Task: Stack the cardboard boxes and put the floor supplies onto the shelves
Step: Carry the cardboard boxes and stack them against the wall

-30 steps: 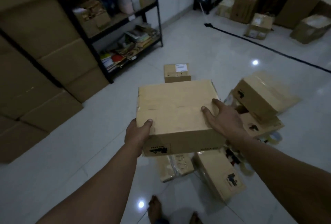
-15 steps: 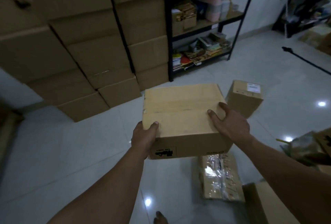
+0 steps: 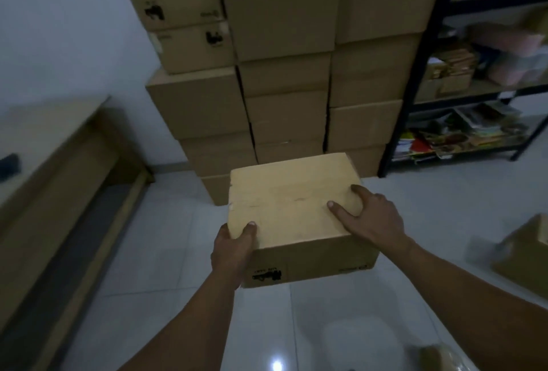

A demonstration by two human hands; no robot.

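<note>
Now: I am holding a box [image 3: 290, 207].
Left hand [image 3: 234, 249]: gripping its near left corner.
Right hand [image 3: 370, 216]: clasping its right edge.

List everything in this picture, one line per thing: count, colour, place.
carried box: one, light brown, held off the floor before the stack
stacked boxes: over ten, brown, in columns against the white wall
shelf rack: one, black, right of the stack
shelf supplies: many, mixed colours, on the rack's shelves
floor box: one, brown, right edge, blurred
wrapped packet: one, brownish, bottom right
tan counter: one, left side
floor: white tiles
left hand: grips the carried box's near left corner
right hand: grips its right edge
</note>
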